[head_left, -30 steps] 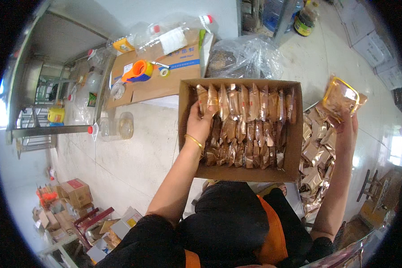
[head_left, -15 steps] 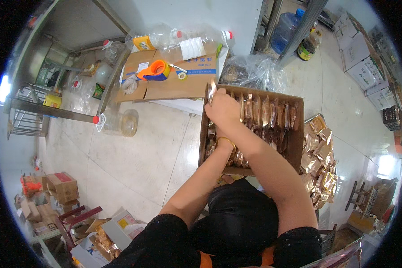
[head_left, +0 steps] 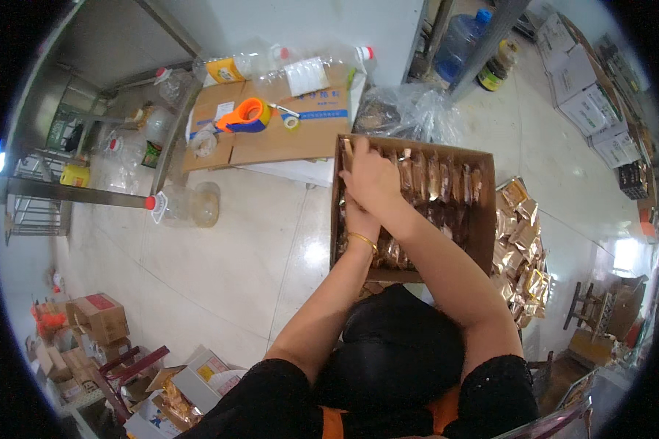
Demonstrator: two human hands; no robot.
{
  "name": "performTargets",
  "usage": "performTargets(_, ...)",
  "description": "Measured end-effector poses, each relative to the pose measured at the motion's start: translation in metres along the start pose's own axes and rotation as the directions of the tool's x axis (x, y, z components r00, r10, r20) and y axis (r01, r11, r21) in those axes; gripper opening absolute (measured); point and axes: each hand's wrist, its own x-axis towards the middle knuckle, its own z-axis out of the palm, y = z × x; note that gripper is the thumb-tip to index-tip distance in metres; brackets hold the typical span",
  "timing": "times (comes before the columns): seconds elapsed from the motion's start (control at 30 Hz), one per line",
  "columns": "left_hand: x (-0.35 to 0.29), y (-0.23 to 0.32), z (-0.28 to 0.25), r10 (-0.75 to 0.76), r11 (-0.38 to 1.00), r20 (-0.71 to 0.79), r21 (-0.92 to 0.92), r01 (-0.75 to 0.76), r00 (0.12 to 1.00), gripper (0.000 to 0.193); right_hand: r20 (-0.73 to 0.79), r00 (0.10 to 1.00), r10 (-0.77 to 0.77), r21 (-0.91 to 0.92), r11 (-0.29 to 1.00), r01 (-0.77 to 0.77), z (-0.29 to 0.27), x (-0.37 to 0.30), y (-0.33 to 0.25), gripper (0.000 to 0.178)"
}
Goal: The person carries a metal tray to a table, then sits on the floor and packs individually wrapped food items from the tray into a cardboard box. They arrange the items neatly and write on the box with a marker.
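Note:
An open cardboard box (head_left: 483, 256) stands in front of me, packed with upright rows of flat, gold-wrapped packets (head_left: 433, 179). My right hand (head_left: 373, 179) is at the box's far left corner, its fingers closed on a gold packet (head_left: 348, 152) that stands along the left wall. Under it, my left hand (head_left: 359, 219) reaches into the box by the same wall. The right hand crosses over it and hides its fingers, so its grip does not show.
Loose gold packets lie in a heap (head_left: 521, 249) right of the box. A flattened carton (head_left: 285, 143) beyond carries an orange tape dispenser (head_left: 245, 117) and large plastic bottles (head_left: 307, 75). One bottle (head_left: 187, 205) lies on the floor. White cartons (head_left: 582, 88) line the far right.
The packet in my right hand has gone down into the box's far left corner; before, it stuck up above the rim. My left hand stays beneath.

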Motion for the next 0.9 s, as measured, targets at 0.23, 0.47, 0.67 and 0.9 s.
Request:
performTargets(0.23, -0.002, -0.014, -0.002, -0.364, 0.897, 0.026, -0.259, 0.358, 0.931, 0.028, -0.034, 0.962, -0.270, -0.080, 0.961, 0.266, 0.066, 0.023, 0.019, 0.021)
performTargets(0.47, 0.024, -0.038, -0.028, -0.102, 0.992, 0.128, 0.088, 0.091, 0.986, 0.025, 0.064, 0.978, -0.199, 0.142, 0.972, 0.188, -0.021, -0.009, 0.042, 0.025)
performTargets(0.67, 0.004, 0.007, -0.028, -0.228, 0.955, 0.166, -0.152, 0.254, 0.959, 0.038, -0.268, 0.904, 0.332, 0.691, 0.721, -0.060, -0.181, -0.146, 0.278, 0.034)
performTargets(0.9, -0.032, 0.059, -0.013, -0.345, 0.938, 0.420, 0.169, 0.301, 0.840, 0.034, -0.274, 0.393, 0.878, 0.027, 0.415, -0.909, -0.053, -0.415, 0.547, 0.042)
